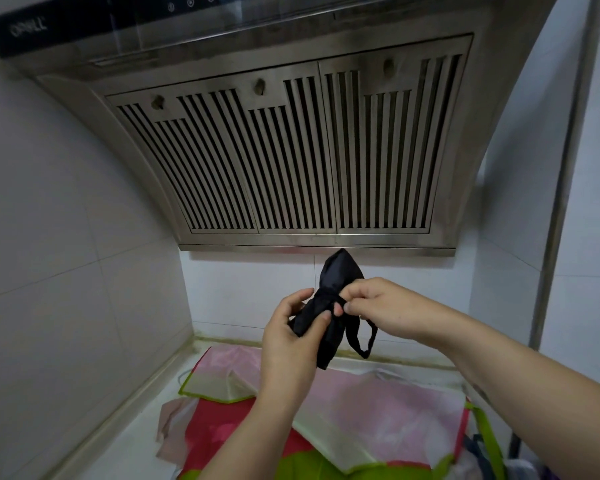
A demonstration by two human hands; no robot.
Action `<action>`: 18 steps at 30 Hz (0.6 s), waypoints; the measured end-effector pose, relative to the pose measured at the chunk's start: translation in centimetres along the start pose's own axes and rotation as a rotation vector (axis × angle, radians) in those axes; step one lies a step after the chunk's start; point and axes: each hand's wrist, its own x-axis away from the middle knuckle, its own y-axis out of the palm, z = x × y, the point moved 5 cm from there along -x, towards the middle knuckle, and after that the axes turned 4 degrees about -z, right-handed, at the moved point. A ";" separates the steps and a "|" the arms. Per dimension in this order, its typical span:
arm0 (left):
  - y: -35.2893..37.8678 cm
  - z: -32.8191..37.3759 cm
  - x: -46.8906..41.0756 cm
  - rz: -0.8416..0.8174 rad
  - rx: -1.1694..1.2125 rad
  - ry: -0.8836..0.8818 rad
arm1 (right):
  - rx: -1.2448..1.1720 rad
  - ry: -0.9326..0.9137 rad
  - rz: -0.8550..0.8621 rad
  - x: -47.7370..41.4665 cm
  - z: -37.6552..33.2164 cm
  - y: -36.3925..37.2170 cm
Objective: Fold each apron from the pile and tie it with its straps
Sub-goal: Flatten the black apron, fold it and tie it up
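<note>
Fingers (300,297) of the left hand (288,337) curl round the lower part of a rolled black apron (338,271), thumb pressed on the cloth. The right hand (381,306) pinches the strap at the bundle's cinched middle between thumb and forefinger. A strap loop (369,341) hangs below that hand. The apron is held in the air in front of the tiled wall, just under the range hood (291,150) and above the pile of aprons (378,407) spread on the counter (129,441). White lettering on the hood's black panel (28,29) is too blurred to read with certainty.
</note>
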 end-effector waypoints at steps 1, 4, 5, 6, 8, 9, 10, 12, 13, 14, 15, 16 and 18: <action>-0.1 0.0 -0.1 -0.006 0.027 -0.022 | 0.010 -0.006 0.013 0.2 0.0 -0.2; -0.2 0.0 -0.3 -0.040 0.144 -0.099 | -0.005 -0.040 0.058 0.8 -0.2 -0.6; -0.1 0.1 -0.4 -0.060 0.173 -0.121 | -0.011 -0.054 0.068 0.9 -0.3 -0.7; -0.1 0.2 -0.5 -0.083 0.200 -0.145 | -0.017 -0.066 0.076 1.0 -0.3 -0.7; -0.1 0.1 -0.7 -0.127 0.272 -0.202 | -0.048 -0.093 0.091 1.3 -0.7 -0.6; -0.1 0.1 -0.8 -0.151 0.312 -0.233 | -0.061 -0.105 0.099 1.4 -0.8 -0.6; 0.1 0.1 -0.8 -0.182 0.348 -0.265 | -0.062 -0.111 0.110 1.6 -0.8 -0.6; 0.3 0.2 -0.8 -0.255 0.398 -0.314 | -0.082 -0.119 0.139 1.7 -0.8 -0.6; 0.5 0.3 -0.7 -0.285 0.419 -0.330 | -0.122 -0.122 0.151 1.8 -0.7 -0.6; 0.7 0.3 -0.6 -0.306 0.446 -0.349 | -0.162 -0.121 0.158 1.9 -0.6 -0.7; 0.8 0.4 -0.5 -0.317 0.475 -0.368 | -0.185 -0.123 0.159 2.0 -0.6 -0.7; 0.9 0.5 -0.3 -0.323 0.504 -0.382 | -0.181 -0.133 0.157 2.1 -0.8 -0.8; 1.3 0.8 -0.1 -0.327 0.551 -0.396 | -0.119 -0.142 0.143 2.2 -1.1 -0.7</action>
